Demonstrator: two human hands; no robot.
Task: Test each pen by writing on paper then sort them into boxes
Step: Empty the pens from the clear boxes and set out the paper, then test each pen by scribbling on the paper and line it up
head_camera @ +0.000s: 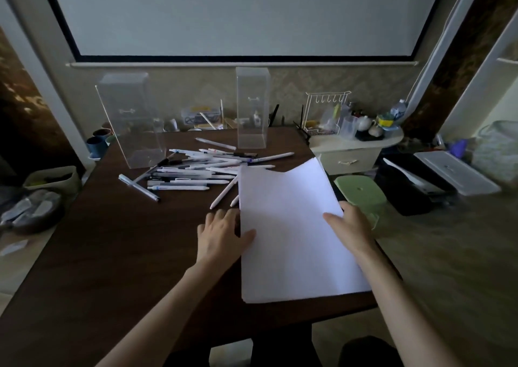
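Currently, the white stack of paper sheets (291, 226) lies on the dark brown wooden table (112, 254), toward its right side, with its far edge bowed upward; the left hand (221, 235) rests flat and relaxed at the stack's left edge, thumb on the top sheet; the right hand (351, 226) grips the right edge, thumb on top, fingers largely hidden. The heap of white and clear plastic pens (193, 170) lies at the stack's far left corner; behind the heap, the wide clear plastic box (131, 125) and the narrow clear plastic box (252, 109) stand upright, apart.
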